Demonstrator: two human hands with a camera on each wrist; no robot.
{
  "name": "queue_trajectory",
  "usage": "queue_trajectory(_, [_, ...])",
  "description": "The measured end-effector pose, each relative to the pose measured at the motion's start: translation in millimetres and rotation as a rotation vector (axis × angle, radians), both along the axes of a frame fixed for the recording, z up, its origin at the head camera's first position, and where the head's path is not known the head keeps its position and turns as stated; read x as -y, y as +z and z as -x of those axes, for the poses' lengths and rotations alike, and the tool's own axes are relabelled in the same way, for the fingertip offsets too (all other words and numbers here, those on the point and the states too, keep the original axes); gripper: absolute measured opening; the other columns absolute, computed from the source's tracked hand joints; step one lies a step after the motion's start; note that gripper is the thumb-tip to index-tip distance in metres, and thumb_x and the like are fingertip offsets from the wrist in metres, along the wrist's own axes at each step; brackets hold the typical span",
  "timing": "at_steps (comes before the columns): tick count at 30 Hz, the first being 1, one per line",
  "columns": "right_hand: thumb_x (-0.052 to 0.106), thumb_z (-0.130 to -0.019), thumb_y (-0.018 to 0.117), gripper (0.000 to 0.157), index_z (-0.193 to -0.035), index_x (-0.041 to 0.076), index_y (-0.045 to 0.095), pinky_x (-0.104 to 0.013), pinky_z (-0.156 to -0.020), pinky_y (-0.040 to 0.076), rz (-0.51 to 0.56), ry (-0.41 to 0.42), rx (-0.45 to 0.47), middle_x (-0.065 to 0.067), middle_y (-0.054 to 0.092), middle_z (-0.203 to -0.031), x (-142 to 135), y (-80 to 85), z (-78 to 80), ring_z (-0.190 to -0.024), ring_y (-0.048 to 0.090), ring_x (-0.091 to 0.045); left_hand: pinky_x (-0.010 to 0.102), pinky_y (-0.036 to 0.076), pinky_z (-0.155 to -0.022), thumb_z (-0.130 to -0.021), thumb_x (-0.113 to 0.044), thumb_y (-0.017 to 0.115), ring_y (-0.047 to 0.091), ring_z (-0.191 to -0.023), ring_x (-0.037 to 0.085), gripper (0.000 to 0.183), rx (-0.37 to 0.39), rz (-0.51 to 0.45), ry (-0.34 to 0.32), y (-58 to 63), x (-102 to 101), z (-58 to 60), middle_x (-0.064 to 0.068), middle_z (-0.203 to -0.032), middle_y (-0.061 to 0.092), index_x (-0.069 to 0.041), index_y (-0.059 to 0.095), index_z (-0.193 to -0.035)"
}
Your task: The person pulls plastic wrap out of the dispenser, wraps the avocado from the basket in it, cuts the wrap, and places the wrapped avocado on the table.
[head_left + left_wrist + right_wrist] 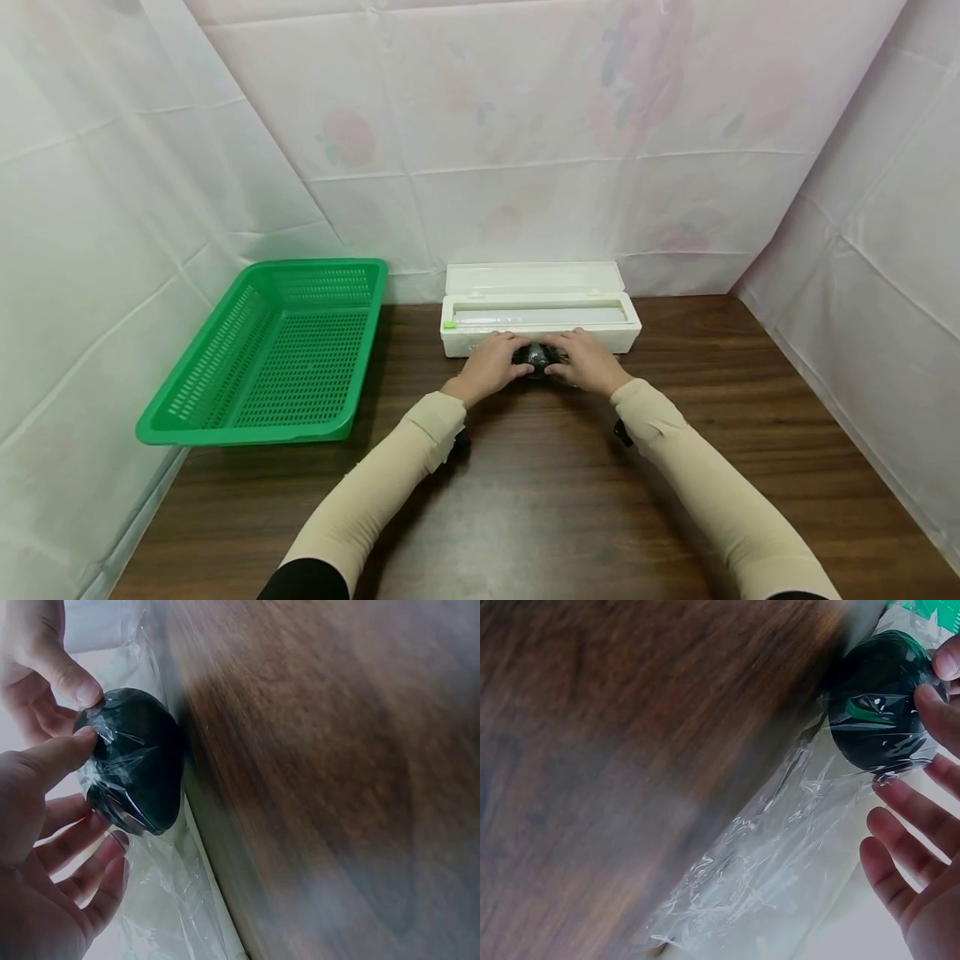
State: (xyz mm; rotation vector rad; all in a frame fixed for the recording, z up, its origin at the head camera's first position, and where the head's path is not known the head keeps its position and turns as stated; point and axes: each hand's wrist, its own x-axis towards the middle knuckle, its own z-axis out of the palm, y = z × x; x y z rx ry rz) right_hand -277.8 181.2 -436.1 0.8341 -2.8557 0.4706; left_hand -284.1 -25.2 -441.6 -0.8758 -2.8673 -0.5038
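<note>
Between both hands, close in front of the white dispenser box, is a dark, smooth, rounded object (537, 358) covered in clear cling film. My left hand (491, 367) grips it from the left, thumb on the near side and fingers curled behind. On the opposite side my right hand (588, 362) holds it the same way. In the left wrist view, film wrinkles and shines over the dark object (139, 761), and both thumbs press on it. A loose sheet of cling film (750, 862) trails beside the dark object (885, 705) in the right wrist view.
The white cling film dispenser (540, 337) stands at the back of the wooden table (540, 500), its lid (534, 277) raised. A green slider (449, 324) sits at its left end. At the left stands a green perforated basket (367, 350). Pale floral cloth (510, 125) surrounds the table.
</note>
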Motion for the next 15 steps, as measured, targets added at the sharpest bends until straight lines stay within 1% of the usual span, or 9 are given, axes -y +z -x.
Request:
queue_trajectory(3, [0.03, -0.087, 0.073, 0.052, -0.133, 0.012, 0.059, -0.05, -0.101, 0.045, -0.029, -0.004, -0.016, -0.012, 0.064, -0.129, 0.9, 0.2, -1.5, -0.111, 0.06, -0.032, 0.039, 0.049, -0.1, -0.091, -0.038, 0.067, 0.059, -0.118, 0.027, 0.051, 0.005, 0.004, 0.005, 0.6, -0.2, -0.4, 0.008, -0.131, 0.063, -0.01, 0.06, -0.133])
queue_trajectory(8, [0.031, -0.086, 0.074, 0.053, -0.132, 0.01, 0.058, -0.047, -0.094, 0.049, -0.069, 0.0, -0.08, -0.012, 0.066, -0.122, 3.6, 1.0, -4.1, -0.106, 0.06, -0.031, 0.039, 0.049, -0.1, -0.091, -0.038, 0.068, 0.059, -0.118, 0.027, 0.051, 0.003, 0.007, 0.012, 0.5, -0.3, 0.0, 0.008, -0.131, 0.063, -0.01, 0.061, -0.132])
queue_trajectory(13, [0.037, -0.084, 0.076, 0.059, -0.133, 0.01, 0.057, -0.047, -0.095, 0.049, -0.101, 0.002, -0.108, -0.012, 0.065, -0.12, 6.4, 0.5, -4.4, -0.107, 0.06, -0.031, 0.039, 0.048, -0.101, -0.09, -0.037, 0.068, 0.059, -0.118, 0.027, 0.051, 0.007, 0.007, 0.019, 1.2, -0.8, -0.9, 0.008, -0.131, 0.063, -0.01, 0.061, -0.132])
queue_trajectory(15, [0.039, -0.083, 0.076, 0.062, -0.134, 0.01, 0.057, -0.047, -0.096, 0.048, -0.125, -0.004, -0.105, -0.012, 0.065, -0.12, 7.1, -0.5, -4.2, -0.108, 0.059, -0.031, 0.039, 0.048, -0.101, -0.09, -0.038, 0.068, 0.058, -0.119, 0.027, 0.051, 0.014, 0.01, 0.021, 1.7, -1.1, -1.4, 0.008, -0.132, 0.063, -0.01, 0.061, -0.132])
